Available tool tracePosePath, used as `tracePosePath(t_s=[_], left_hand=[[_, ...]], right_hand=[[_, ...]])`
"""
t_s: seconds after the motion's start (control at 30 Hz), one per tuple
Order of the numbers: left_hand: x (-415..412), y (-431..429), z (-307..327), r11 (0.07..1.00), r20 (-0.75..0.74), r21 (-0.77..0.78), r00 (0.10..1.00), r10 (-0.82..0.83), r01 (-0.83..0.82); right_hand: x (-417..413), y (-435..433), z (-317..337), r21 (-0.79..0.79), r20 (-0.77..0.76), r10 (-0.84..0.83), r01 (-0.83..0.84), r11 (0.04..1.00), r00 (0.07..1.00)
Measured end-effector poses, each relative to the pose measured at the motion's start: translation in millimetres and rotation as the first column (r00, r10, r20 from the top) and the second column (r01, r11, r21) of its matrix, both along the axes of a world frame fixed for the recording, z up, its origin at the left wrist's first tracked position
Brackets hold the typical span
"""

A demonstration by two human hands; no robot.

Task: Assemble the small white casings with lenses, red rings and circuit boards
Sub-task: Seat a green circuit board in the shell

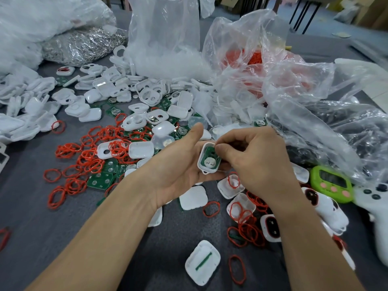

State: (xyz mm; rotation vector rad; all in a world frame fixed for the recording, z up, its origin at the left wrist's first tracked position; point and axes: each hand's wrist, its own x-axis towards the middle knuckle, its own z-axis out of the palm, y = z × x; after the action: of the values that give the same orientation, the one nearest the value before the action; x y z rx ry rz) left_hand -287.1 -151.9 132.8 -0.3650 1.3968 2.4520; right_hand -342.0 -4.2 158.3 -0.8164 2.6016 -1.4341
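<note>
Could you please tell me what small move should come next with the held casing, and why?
Probably press the green circuit board flat into the small white plastic casing: the left hand cradles the casing open side up, and the right hand pinches at the board's top edge.

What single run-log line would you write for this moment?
left hand: holds white casing | right hand: fingers pinch green circuit board inside casing | step: seating board

The left hand cradles a white casing with a green circuit board seated inside, while the right hand pinches at its top edge. Loose red rings and casings litter the grey worktop.
</note>
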Motion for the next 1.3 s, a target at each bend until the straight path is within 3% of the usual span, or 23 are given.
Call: tracePosePath(t_s=[0.33,0.43,0.6,0.77,0.93,1.07,1.3], left_hand=[[2.3,1.9,4.0,0.999,0.01,0.032,0.999,0.031,-0.032],[2.4,0.9,4.0,0.999,0.005,0.036,1.0,0.023,-0.023],[3.5,0.0,3.1,1.0,0.001,0.03,1.0,0.001,-0.001],[4.9,-3.1,-0.1,1.0,-0.027,0.022,0.999,0.022,-0.021],[5.9,-2.4,-1.1,1.0,-0.083,-0.001,0.997,0.007,-0.007],[6.1,-3.8,-2.0,1.0,-0.103,-0.017,0.995,0.019,-0.021],[7.8,-3.1,1.6,0.998,-0.096,-0.042,0.995,0.039,-0.044]], right_hand=[[9.4,-9.0,-8.6,0.033,-0.249,-0.145,0.158,0.987,0.958],[10.0,-10.4,-10.5,0.007,-0.263,-0.163,0.171,0.985,0.951],[6.5,-4.8,-11.2,-0.123,-0.134,-0.247,0.231,0.965,0.96],[-2.2,7.6,-16.7,-0.156,0.009,-0.308,0.306,0.939,0.951],[-0.7,6.0,-21.4,-0.248,0.333,-0.135,0.225,0.942,0.933],[2.2,3.1,-19.8,-0.287,0.395,-0.026,0.15,0.946,0.918],[2.6,1.9,-21.8,-0.353,0.451,0.021,0.157,0.922,0.892]])
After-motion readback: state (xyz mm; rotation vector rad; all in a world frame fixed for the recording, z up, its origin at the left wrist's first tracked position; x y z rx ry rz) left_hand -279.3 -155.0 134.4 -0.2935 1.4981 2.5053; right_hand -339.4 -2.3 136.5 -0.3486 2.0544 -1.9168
